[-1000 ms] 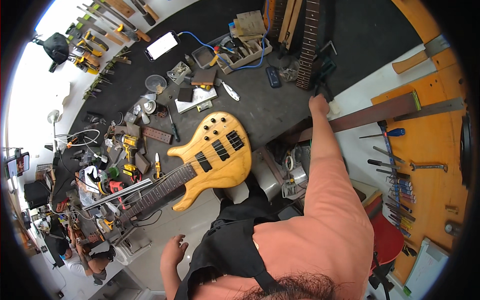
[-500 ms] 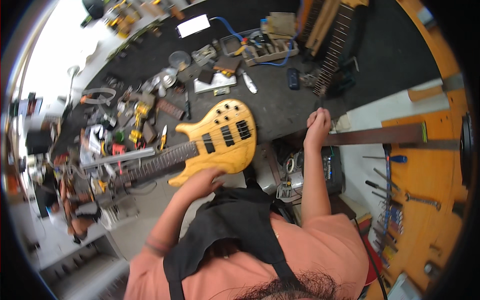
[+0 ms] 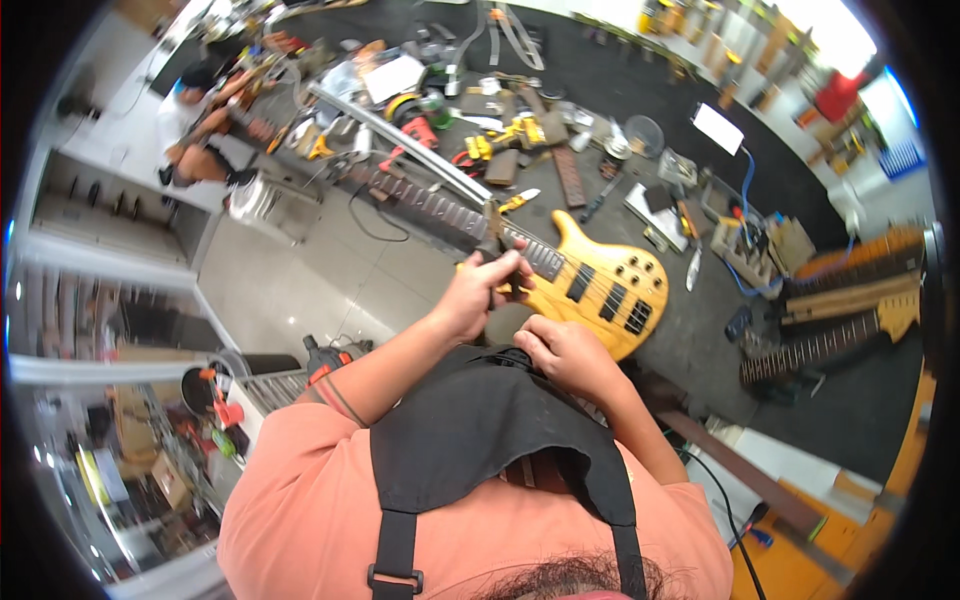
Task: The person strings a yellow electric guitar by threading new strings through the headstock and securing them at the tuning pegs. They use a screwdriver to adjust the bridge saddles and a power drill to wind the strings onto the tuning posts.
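Left hand (image 3: 478, 290) grips dark tool (image 3: 492, 232) at bass guitar (image 3: 590, 285) neck; right hand (image 3: 560, 350) curled, contents hidden; cluttered bench (image 3: 690, 340).

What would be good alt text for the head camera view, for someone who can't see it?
Seen from above, a person in an orange shirt and black apron grips the neck of a yellow electric guitar with the left hand, the right hand close beside it. The guitar lies on a dark workbench crowded with tools.

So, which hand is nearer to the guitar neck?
Left. The left hand grips the guitar neck where it meets the body; the right hand sits lower, near the body's edge, off the neck.
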Demonstrator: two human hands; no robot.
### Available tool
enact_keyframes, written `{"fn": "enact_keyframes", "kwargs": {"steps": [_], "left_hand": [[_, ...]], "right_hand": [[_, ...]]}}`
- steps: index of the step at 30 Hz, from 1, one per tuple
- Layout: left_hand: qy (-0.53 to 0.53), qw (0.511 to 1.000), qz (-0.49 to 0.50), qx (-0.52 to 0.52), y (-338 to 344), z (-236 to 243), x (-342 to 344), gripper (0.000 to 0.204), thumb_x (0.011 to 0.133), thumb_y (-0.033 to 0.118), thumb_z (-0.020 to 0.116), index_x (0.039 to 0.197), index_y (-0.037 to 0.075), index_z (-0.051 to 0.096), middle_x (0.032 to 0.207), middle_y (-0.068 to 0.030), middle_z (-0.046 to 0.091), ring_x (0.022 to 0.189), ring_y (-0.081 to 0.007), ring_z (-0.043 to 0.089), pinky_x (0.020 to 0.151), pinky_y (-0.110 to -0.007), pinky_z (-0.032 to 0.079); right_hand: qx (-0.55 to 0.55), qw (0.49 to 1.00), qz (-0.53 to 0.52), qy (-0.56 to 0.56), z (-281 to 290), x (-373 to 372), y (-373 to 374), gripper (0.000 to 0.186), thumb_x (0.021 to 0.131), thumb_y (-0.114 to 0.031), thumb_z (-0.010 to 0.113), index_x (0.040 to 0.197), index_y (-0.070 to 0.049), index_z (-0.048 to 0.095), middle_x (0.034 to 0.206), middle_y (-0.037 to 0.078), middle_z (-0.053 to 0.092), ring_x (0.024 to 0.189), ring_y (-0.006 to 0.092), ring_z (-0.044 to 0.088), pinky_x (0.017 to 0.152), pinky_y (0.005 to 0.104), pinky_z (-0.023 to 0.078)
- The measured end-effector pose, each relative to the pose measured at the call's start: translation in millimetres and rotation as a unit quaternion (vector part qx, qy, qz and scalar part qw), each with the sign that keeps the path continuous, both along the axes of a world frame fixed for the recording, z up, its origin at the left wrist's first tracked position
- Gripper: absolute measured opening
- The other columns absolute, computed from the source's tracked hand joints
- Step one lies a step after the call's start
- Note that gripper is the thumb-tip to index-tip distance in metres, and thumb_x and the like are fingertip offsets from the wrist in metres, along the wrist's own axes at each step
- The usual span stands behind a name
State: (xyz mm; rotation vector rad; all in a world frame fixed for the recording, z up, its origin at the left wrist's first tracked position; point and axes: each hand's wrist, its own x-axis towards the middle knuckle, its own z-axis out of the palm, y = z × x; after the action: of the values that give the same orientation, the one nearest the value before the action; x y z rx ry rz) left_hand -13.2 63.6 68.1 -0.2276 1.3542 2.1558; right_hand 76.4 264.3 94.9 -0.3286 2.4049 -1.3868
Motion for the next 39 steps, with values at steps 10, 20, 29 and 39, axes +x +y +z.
{"fn": "enact_keyframes", "kwargs": {"steps": [10, 20, 29, 39], "left_hand": [[0.055, 0.988, 0.091, 0.112, -175, 50, -12, 0.029, 0.111, 0.032, 0.066, 0.102, 0.004, 0.065, 0.077, -0.0049, 0.061, 0.062, -0.0169, 0.056, 0.057, -0.033, 0.042], [0.042, 0.993, -0.106, 0.04, -272, -22, -111, 0.018, 0.102, 0.013, 0.07, 0.115, 0.002, 0.063, 0.09, -0.0063, 0.063, 0.079, -0.0192, 0.063, 0.071, -0.035, 0.05], [0.112, 0.775, -0.487, -0.386, -390, -232, -103, 0.041, 0.097, 0.009, 0.079, 0.136, 0.002, 0.065, 0.116, -0.0065, 0.073, 0.11, -0.0185, 0.068, 0.102, -0.034, 0.052], [0.109, 0.673, -0.551, -0.481, -434, -299, -100, 0.036, 0.099, 0.002, 0.077, 0.132, 0.004, 0.064, 0.115, -0.004, 0.069, 0.098, -0.0143, 0.067, 0.092, -0.031, 0.055]], "right_hand": [[0.027, 0.992, 0.102, -0.066, 18, -93, -102, 0.026, 0.109, -0.024, 0.06, 0.114, -0.002, 0.071, 0.091, 0.019, 0.074, 0.084, 0.0335, 0.073, 0.079, 0.0441, 0.056], [-0.07, 0.965, -0.045, -0.247, -152, -56, -184, 0.027, 0.105, -0.012, 0.055, 0.128, -0.002, 0.066, 0.101, 0.008, 0.075, 0.083, 0.0198, 0.07, 0.079, 0.037, 0.058], [0.23, 0.776, -0.34, -0.479, -498, 213, -311, 0.029, 0.099, -0.01, 0.059, 0.125, -0.006, 0.073, 0.131, 0.017, 0.074, 0.121, 0.0367, 0.072, 0.099, 0.0457, 0.057], [0.194, 0.675, -0.325, -0.633, -616, 319, -374, 0.068, 0.102, -0.026, 0.067, 0.164, -0.014, 0.045, 0.176, 0.016, 0.035, 0.162, 0.0361, 0.033, 0.131, 0.0609, 0.025]]}}
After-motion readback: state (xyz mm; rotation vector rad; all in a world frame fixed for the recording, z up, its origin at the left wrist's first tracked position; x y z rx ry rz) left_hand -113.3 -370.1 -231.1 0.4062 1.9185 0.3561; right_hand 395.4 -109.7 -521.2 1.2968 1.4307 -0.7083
